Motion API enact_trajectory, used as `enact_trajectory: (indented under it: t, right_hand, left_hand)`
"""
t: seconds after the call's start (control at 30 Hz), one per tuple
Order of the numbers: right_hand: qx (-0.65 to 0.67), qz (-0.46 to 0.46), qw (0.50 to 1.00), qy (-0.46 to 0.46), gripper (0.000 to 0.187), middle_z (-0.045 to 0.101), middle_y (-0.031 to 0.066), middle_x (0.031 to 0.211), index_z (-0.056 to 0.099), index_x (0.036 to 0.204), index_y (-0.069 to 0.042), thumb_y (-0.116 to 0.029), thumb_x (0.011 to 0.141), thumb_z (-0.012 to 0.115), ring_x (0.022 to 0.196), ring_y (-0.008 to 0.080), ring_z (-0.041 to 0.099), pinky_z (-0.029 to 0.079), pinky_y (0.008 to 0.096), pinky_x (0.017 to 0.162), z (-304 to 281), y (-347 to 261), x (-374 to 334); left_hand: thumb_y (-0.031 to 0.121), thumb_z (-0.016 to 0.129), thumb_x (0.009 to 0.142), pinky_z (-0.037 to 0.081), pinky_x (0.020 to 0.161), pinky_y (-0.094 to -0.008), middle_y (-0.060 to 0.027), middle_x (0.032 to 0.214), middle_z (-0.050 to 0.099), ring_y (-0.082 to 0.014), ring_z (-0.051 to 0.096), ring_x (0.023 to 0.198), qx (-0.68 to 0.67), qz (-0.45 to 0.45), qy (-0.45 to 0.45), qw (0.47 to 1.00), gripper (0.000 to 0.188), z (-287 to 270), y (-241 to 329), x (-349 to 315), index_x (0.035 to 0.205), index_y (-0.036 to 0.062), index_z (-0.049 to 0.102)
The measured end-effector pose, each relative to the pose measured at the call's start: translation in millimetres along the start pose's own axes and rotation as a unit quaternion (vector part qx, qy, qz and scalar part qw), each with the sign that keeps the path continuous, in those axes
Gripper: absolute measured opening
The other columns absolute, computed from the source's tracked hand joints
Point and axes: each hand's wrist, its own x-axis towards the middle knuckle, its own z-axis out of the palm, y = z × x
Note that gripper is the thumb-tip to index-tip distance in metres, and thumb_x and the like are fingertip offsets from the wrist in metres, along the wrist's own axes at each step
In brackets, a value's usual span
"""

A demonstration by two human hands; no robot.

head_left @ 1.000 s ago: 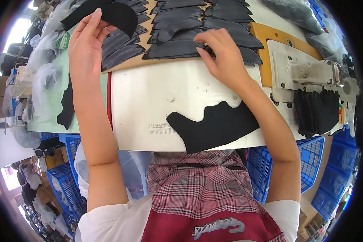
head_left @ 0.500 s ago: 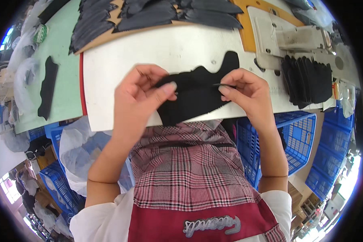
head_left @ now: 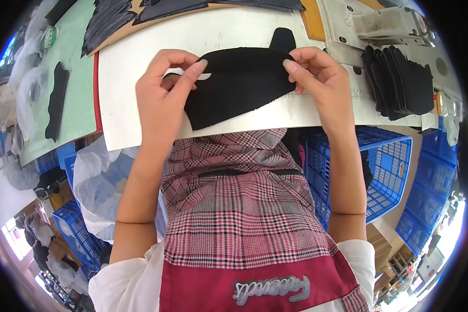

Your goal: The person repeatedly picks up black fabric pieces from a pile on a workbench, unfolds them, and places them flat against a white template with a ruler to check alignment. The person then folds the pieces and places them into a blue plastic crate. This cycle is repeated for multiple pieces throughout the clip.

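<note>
A black fabric piece [head_left: 239, 86] is held up between my two hands, above the near edge of the white tabletop [head_left: 125, 93]. My left hand [head_left: 169, 91] pinches its left side between thumb and fingers; a small pale gap shows beside the thumb tip. At the upper right corner, my right hand [head_left: 317, 75] grips it the same way, the other fingers curled behind. The upper edge makes a smooth curve, and a black tab sticks up beyond it near the right hand. The lower edge hangs free, slanting down to a left corner.
A stack of black cut pieces [head_left: 400, 86] lies right, before a sewing machine [head_left: 392, 23]. Dark pieces [head_left: 187, 10] overlap on a board at the back. A black strip [head_left: 57, 101] rests on the green surface [head_left: 78, 93]. Below are a blue crate [head_left: 387, 171] and plastic bag [head_left: 96, 192].
My hands have spread apart slightly and moved up in the picture with the fabric. Its wavy upper edge now appears as a smooth curve. The table also sits higher in view.
</note>
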Motion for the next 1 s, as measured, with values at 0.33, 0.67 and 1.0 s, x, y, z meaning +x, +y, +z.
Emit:
enact_trajectory:
  t: [0.33,0.67,1.0]
  right_hand:
    - [-0.117,-0.037,0.992,-0.035,0.027,0.063,-0.0033,0.078,0.069,0.109,-0.002,-0.007,0.083,0.075,0.073,0.0029,0.056,0.042,0.0179,0.067,-21.1,-15.3,-10.3]
    - [-0.217,-0.051,0.972,-0.067,0.028,0.06,-0.0043,0.077,0.067,0.11,-0.003,-0.009,0.083,0.074,0.072,0.0028,0.053,0.039,0.0189,0.067,-10.5,0.2,-2.5]
    - [-0.257,-0.071,0.961,-0.066,0.027,0.06,-0.0051,0.075,0.068,0.107,-0.004,-0.009,0.082,0.075,0.071,0.0032,0.053,0.039,0.0203,0.066,-11.8,0.2,-2.8]
  left_hand:
    - [0.007,0.073,0.083,0.037,0.085,-0.0305,-0.0009,0.082,0.06,-0.015,0.051,0.083,0.142,0.017,0.035,0.989,0.018,19.8,6.8,-60.3,0.101,0.0064,0.067]
    - [0.004,0.071,0.085,0.04,0.084,-0.0281,-0.0014,0.084,0.058,-0.0125,0.051,0.084,0.231,0.058,0.017,0.971,0.023,17.7,-8.7,-58.9,0.107,0.003,0.066]
    - [0.003,0.071,0.085,0.041,0.085,-0.0279,-0.0017,0.085,0.057,-0.0129,0.052,0.084,0.234,0.068,-0.002,0.97,0.026,17.2,-8.4,-60.6,0.11,0.0028,0.065]
